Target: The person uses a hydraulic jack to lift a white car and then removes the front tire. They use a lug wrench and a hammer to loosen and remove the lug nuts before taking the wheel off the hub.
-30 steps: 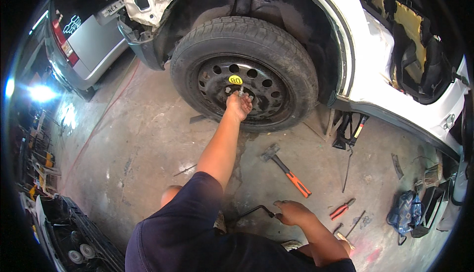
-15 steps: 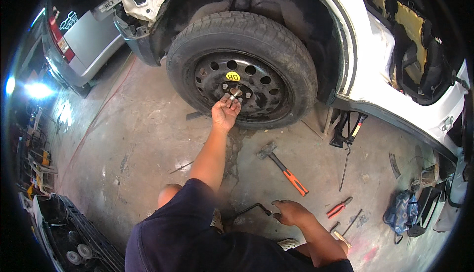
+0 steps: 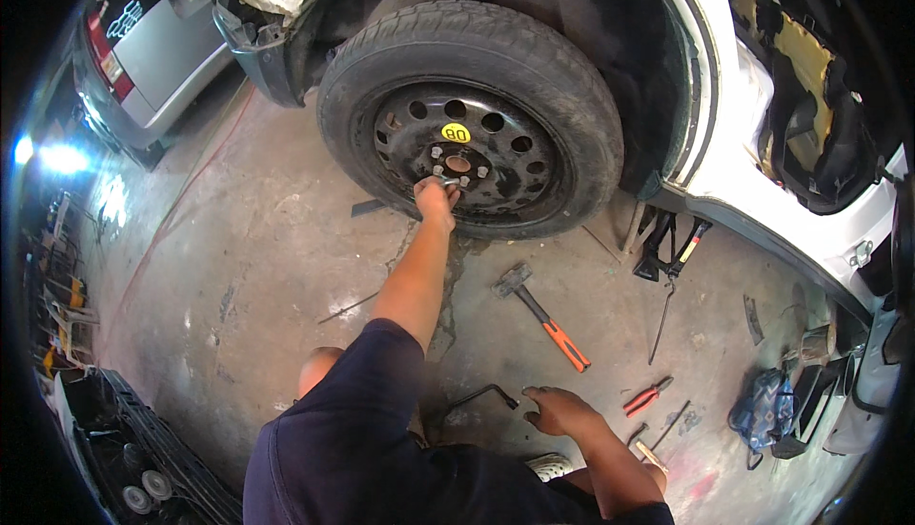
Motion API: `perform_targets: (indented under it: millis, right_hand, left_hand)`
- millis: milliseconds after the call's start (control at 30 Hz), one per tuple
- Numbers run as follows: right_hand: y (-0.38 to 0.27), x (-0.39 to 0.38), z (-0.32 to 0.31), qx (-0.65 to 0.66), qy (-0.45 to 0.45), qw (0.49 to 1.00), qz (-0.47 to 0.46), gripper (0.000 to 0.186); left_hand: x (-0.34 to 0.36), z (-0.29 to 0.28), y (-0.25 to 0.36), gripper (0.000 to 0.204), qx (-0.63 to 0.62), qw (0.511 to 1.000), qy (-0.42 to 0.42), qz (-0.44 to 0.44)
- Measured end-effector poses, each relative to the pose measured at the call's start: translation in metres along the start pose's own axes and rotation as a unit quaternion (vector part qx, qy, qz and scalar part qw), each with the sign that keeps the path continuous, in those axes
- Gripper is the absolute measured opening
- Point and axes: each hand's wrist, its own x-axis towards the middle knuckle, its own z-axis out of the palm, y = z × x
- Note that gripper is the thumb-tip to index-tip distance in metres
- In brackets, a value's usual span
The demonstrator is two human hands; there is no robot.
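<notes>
A black steel wheel with a thick tyre is in the arch of a white car. My left hand reaches up to the lower left of the wheel's hub, its fingertips pinched on a small silvery lug nut. Other lug nuts show around the centre hole. Low over the floor, my right hand holds nothing, thumb and forefinger apart. Just left of its fingertips is the socket end of a black bent lug wrench.
A sledgehammer with an orange and black handle lies mid-floor. Red-handled pliers lie to its right. A scissor jack stands under the car's sill. A patterned blue bag sits far right, and a silver vehicle stands far left.
My left hand has moved from just below the centre hole to the lug nut spot at its lower left, its fingers closing in. The right hand has hardly moved. The view has shifted slightly.
</notes>
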Motion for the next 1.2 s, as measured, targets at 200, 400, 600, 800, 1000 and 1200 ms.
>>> perform_targets:
  millis: [200,400,600,800,1000,1200]
  right_hand:
    - [-0.003,0.012,-0.005,0.010,-0.023,1.000,-0.001,0.052]
    - [0.000,0.023,-0.004,0.006,-0.038,0.999,-0.005,0.053]
    - [0.012,0.025,0.006,0.007,-0.040,0.999,0.032,0.055]
    - [0.007,0.023,0.004,0.001,-0.043,0.998,0.038,0.055]
    - [0.001,0.036,0.009,0.026,-0.023,0.999,0.024,0.054]
    - [-0.007,0.152,0.019,0.111,0.080,0.990,0.027,0.048]
  left_hand:
    - [0.025,-0.010,0.009,0.022,-0.106,0.985,-0.101,-0.091]
    - [0.053,0.010,-0.002,0.026,0.140,0.988,0.061,0.021]
    - [0.039,0.018,0.004,0.042,0.043,0.993,0.025,-0.109]
    - [0.027,0.021,0.013,0.051,0.045,0.993,0.012,-0.110]
    - [0.035,0.005,0.028,0.043,0.084,0.990,-0.022,-0.110]
    - [0.087,-0.038,0.048,0.029,0.090,0.978,-0.057,-0.180]
